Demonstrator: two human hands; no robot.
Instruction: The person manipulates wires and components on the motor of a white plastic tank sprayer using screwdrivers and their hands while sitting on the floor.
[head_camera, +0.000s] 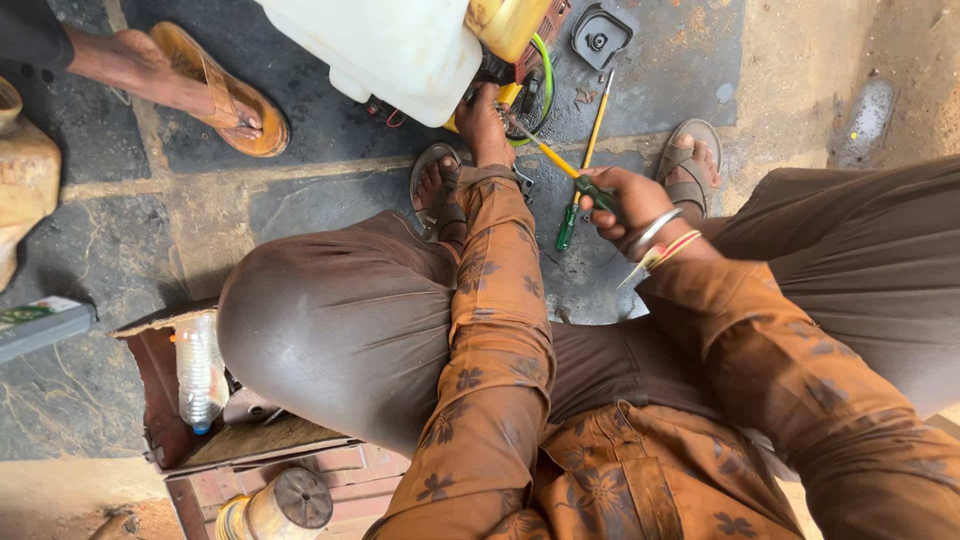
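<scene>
I sit over a small engine machine with a white tank (385, 45) and a yellow housing (510, 25) on the stone floor. My left hand (485, 125) reaches down and rests on the machine beside its green hose (543, 85). My right hand (620, 200) is closed on the green handle of a screwdriver with a yellow shaft (545, 150), its tip pointing at the machine next to my left hand. A second green and yellow screwdriver (580, 180) lies on the floor between my sandalled feet.
A black machine part (600, 35) lies on the floor at the top. Another person's sandalled foot (190, 85) stands at upper left. A box with a clear plastic bottle (198, 370) and a round tin (290, 505) sit at lower left.
</scene>
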